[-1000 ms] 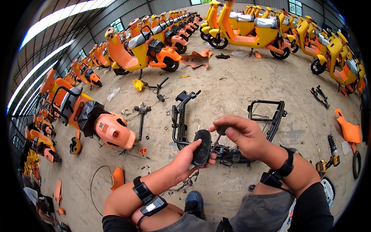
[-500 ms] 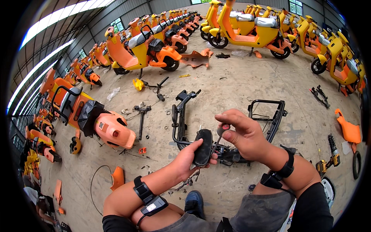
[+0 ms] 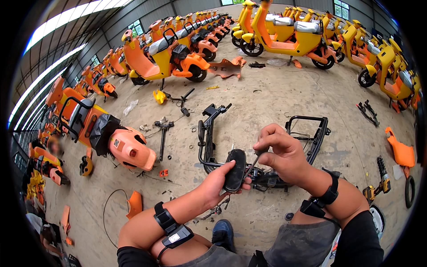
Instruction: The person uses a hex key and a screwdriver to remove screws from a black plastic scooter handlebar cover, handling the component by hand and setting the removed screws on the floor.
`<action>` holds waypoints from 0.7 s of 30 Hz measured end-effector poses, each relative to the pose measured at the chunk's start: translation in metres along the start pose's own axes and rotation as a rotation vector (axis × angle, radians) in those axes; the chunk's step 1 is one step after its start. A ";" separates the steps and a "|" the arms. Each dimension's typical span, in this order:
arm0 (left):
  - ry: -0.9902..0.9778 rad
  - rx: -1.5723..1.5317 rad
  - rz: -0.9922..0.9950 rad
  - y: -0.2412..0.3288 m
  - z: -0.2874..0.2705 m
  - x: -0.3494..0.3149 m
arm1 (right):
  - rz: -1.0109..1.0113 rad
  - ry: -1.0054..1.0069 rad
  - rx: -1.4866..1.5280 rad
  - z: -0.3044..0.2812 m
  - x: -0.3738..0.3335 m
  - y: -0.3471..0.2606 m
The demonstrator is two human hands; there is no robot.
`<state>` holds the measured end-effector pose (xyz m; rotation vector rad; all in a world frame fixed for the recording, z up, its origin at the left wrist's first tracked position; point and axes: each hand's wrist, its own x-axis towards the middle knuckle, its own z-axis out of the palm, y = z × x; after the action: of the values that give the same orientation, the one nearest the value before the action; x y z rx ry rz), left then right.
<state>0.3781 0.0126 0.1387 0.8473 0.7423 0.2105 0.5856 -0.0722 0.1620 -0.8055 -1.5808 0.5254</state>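
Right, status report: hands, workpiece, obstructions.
Left hand holding black oval part. Right hand pinching screwdriver beside it. Black metal frame beyond; nothing visibly in the way.

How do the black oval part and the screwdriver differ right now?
Shape: the black oval part is broad with rounded ends; the screwdriver is slender. 
Hold: the left hand grips the black oval part; the right hand holds the screwdriver. 
Pose: the black oval part runs nearly upright in view; the screwdriver slants more. 
Both are hand-held, close together.
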 end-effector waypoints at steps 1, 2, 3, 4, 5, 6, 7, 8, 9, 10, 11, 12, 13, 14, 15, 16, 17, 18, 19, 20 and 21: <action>0.012 0.002 -0.004 0.000 0.000 -0.001 | 0.023 0.019 0.014 0.003 0.001 -0.001; 0.023 0.004 -0.007 0.000 0.000 -0.001 | 0.046 0.039 0.028 0.006 0.002 -0.004; 0.032 0.004 -0.011 -0.001 -0.002 -0.001 | 0.069 0.058 0.041 0.009 0.002 -0.006; 0.036 0.006 -0.016 -0.001 -0.003 0.000 | 0.077 0.042 0.040 0.010 0.003 -0.009; 0.041 0.008 -0.020 -0.002 -0.004 0.001 | 0.084 0.026 0.038 0.010 0.004 -0.011; 0.042 0.006 -0.021 -0.001 -0.003 0.001 | 0.092 0.009 0.037 0.010 0.004 -0.014; 0.047 0.003 -0.023 -0.001 -0.003 -0.001 | 0.086 -0.011 -0.002 0.009 0.005 -0.015; 0.051 0.000 -0.025 -0.001 -0.002 -0.001 | 0.080 -0.032 -0.040 0.007 0.006 -0.017; 0.042 0.004 -0.020 -0.001 -0.004 0.000 | 0.073 -0.053 -0.078 0.006 0.006 -0.017; 0.029 0.009 -0.017 -0.002 -0.005 0.002 | 0.038 -0.037 -0.073 0.007 0.006 -0.017; 0.017 0.013 -0.015 -0.003 -0.006 0.003 | 0.002 -0.020 -0.068 0.009 0.007 -0.016; 0.017 0.016 -0.011 -0.003 -0.006 0.003 | -0.034 -0.004 -0.062 0.010 0.007 -0.016; 0.014 0.020 -0.006 -0.002 -0.004 0.002 | -0.042 0.002 -0.059 0.009 0.005 -0.015; 0.011 0.024 -0.001 -0.002 -0.003 0.001 | -0.050 0.008 -0.056 0.007 0.003 -0.011; 0.007 0.024 -0.002 -0.001 -0.002 0.001 | -0.058 0.014 -0.053 0.005 0.001 -0.008; 0.006 0.022 -0.003 -0.001 -0.002 0.001 | -0.048 -0.001 -0.032 0.003 0.000 -0.004; 0.004 0.020 -0.004 -0.001 -0.002 0.001 | -0.038 -0.017 -0.012 0.001 -0.001 -0.001; 0.003 0.017 -0.006 -0.001 -0.002 0.001 | -0.028 -0.032 0.008 0.000 -0.002 0.001; 0.005 0.014 -0.008 -0.002 -0.003 0.002 | -0.016 -0.010 0.047 0.003 -0.001 0.000; 0.007 0.012 -0.010 -0.002 -0.003 0.002 | -0.003 0.012 0.085 0.008 0.002 -0.003; 0.022 0.013 -0.009 -0.002 -0.003 0.001 | 0.009 0.034 0.123 0.011 0.003 -0.007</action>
<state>0.3766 0.0133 0.1358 0.8550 0.7684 0.2069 0.5734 -0.0736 0.1672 -0.7253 -1.4988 0.6069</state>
